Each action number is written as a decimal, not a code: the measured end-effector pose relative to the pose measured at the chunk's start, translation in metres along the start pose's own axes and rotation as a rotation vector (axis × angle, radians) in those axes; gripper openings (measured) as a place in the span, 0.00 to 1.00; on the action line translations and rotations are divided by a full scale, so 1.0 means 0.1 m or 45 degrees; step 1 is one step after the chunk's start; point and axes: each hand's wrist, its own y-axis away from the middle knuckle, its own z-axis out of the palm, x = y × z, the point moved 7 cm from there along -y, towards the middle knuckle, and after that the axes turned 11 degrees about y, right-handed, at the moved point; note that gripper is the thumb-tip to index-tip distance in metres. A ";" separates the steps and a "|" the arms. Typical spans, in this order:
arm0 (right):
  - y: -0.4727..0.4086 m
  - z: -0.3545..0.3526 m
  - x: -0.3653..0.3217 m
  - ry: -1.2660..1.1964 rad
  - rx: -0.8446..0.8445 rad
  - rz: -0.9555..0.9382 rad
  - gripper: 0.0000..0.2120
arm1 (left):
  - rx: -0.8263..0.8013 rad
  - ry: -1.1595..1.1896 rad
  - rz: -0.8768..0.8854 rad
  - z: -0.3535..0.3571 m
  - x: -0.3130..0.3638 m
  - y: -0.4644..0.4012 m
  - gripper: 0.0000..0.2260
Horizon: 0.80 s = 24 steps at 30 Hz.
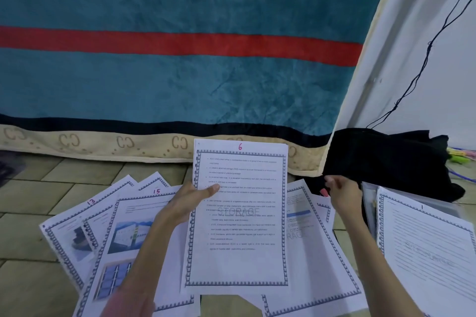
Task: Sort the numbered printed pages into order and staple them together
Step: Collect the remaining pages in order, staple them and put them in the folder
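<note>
— Head view, then: what does the left hand (186,202) have?

— It pinches a small stack of printed pages (238,216) at the left edge, thumb (210,190) pressed on the front, fingers hidden behind; the stack is raised upright above the floor, and the top sheet bears a pink 6 at its head.

— And the right hand (343,194)?

— It hovers to the right of the stack, apart from it, fingers loosely curled and holding nothing; it is in front of a black cloth (391,159).

— Where are the other sheets?

— Spread on the tiled floor (28,213); page 15 (139,239) and page 13 (69,234) overlap at the left; more pages (309,252) sit under and right of the held stack; page 1 (427,244) lies far right, atop a clear folder; a teal blanket (180,85) with a red stripe hangs behind.
</note>
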 end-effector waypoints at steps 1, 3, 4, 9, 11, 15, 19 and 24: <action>-0.12 0.00 0.05 0.126 -0.018 0.033 0.10 | -0.003 -0.012 0.008 0.01 0.01 0.00 0.13; -0.34 0.12 0.24 0.294 -0.167 0.161 0.14 | -0.017 -0.029 0.030 0.04 0.03 0.01 0.10; -0.42 0.18 0.33 0.346 -0.223 0.232 0.16 | -0.027 -0.039 0.040 0.06 0.03 0.02 0.09; -0.52 0.31 0.45 0.384 -0.352 0.258 0.14 | -0.023 -0.075 0.059 0.11 0.05 0.03 0.09; -0.51 0.30 0.46 0.338 -0.400 0.200 0.06 | -0.020 -0.078 0.051 0.12 0.04 0.04 0.09; -0.48 0.07 0.47 -0.088 -0.237 0.104 0.06 | -0.010 -0.108 0.061 0.13 0.03 0.04 0.09; -0.36 -0.09 0.41 -0.615 -0.231 0.063 0.04 | -0.020 -0.132 0.073 0.16 0.02 0.03 0.08; -0.37 -0.01 0.44 0.007 -0.103 -0.045 0.09 | -0.027 -0.176 0.062 0.23 -0.01 0.00 0.08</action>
